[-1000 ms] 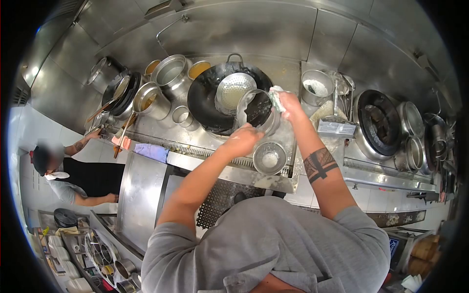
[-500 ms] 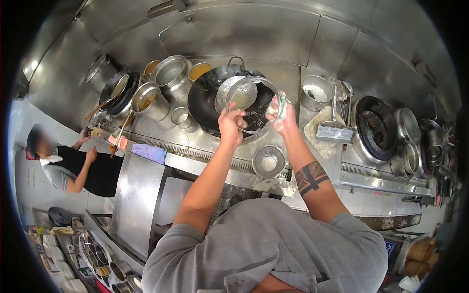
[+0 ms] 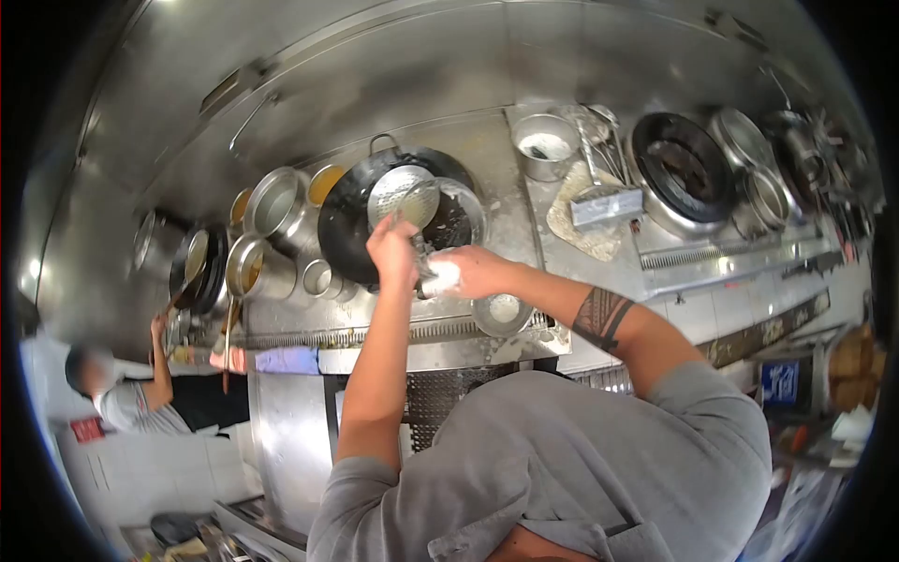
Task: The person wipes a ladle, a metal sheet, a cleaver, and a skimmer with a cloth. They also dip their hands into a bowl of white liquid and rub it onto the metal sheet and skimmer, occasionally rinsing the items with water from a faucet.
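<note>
A clear bowl is tilted over the black wok. My left hand has its fingers closed on the bowl's near left rim. Close beside it, my right hand is closed round a whitish cloth at the bowl's near edge. Inside the wok, left of the bowl, lies a round perforated strainer. A small metal bowl with pale contents stands just in front of my right hand.
Metal pots and a small cup stand left of the wok. A second wok, a pot with white contents and a metal box are on the right. A co-worker stands at far left.
My right hand has moved from the bowl's right side to its near edge, beside my left hand. The view has shifted, and the co-worker's arm now reaches up towards the counter.
</note>
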### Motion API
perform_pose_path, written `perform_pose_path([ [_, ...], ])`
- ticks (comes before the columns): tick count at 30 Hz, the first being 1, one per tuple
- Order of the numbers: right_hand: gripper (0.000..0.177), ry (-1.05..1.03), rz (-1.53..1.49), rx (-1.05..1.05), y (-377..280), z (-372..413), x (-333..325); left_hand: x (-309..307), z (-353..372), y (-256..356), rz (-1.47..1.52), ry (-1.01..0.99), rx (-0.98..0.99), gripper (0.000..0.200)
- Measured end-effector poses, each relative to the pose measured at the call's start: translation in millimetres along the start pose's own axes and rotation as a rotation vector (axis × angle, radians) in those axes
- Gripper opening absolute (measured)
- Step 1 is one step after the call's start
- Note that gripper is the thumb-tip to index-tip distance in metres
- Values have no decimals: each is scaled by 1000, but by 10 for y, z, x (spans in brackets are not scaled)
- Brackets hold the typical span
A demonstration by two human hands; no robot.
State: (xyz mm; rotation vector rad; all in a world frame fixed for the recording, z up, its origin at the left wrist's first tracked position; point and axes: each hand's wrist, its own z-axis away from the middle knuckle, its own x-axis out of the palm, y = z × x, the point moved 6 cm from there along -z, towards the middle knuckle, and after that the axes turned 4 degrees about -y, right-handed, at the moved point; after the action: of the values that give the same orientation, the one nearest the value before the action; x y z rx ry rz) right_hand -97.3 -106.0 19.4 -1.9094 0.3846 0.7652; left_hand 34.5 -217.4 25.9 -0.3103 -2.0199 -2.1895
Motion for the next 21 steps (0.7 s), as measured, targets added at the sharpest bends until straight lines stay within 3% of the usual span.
perform_pose_path([
  [1, 39, 27, -4, 26, 82, 62, -109, -30, -41, 5, -17, -4, -83, 56],
  [3, 36, -240, 418, -155, 164, 101, -251, -57, -290, 11, -152, -232, -322, 47],
  [4, 34, -158, 389, -196, 240, 91, -383, 32, -392, -11, -89, -320, -414, 43],
  [7, 32, -209, 360, -53, 282, -43, -522, 341, -423, 53, 20, -231, -203, 62],
  [9, 32, -171, 250, 65, 286, -112, -489, 571, -127, 105, -107, -27, 188, 68],
  [10, 32, 36, 110, 80, 362, -101, -425, 694, -29, 49, -144, -8, 341, 70],
  [11, 32, 239, -27, 93, 456, -17, -362, 738, -82, 52, -144, -13, 337, 70],
  [12, 36, 376, -42, 104, 493, 139, -248, 798, -192, 17, -268, -99, 205, 70],
  [13, 39, 221, -29, 141, 573, 271, -168, 809, -288, -27, -386, -176, 68, 71],
  [14, 39, 171, 84, 38, 611, 429, -219, 783, -409, -89, -399, -232, -152, 65],
  [15, 40, 119, 189, -77, 703, 564, -262, 779, -443, -152, -392, -195, -157, 65],
  [17, 39, -100, 261, 14, 983, 606, -494, 878, -362, -509, -273, -201, -226, 58],
  [18, 39, -121, 244, -12, 973, 606, -488, 929, -264, -711, -309, -71, -38, 56],
  [19, 41, -29, 212, 97, 1036, 579, -578, 1076, -159, -860, -346, 49, 158, 54],
  [20, 42, 63, 186, 209, 1125, 562, -673, 1282, 12, -883, -477, 58, 232, 55],
  [21, 42, 45, 186, 191, 1174, 587, -584, 1422, 162, -840, -607, 65, 297, 56],
])
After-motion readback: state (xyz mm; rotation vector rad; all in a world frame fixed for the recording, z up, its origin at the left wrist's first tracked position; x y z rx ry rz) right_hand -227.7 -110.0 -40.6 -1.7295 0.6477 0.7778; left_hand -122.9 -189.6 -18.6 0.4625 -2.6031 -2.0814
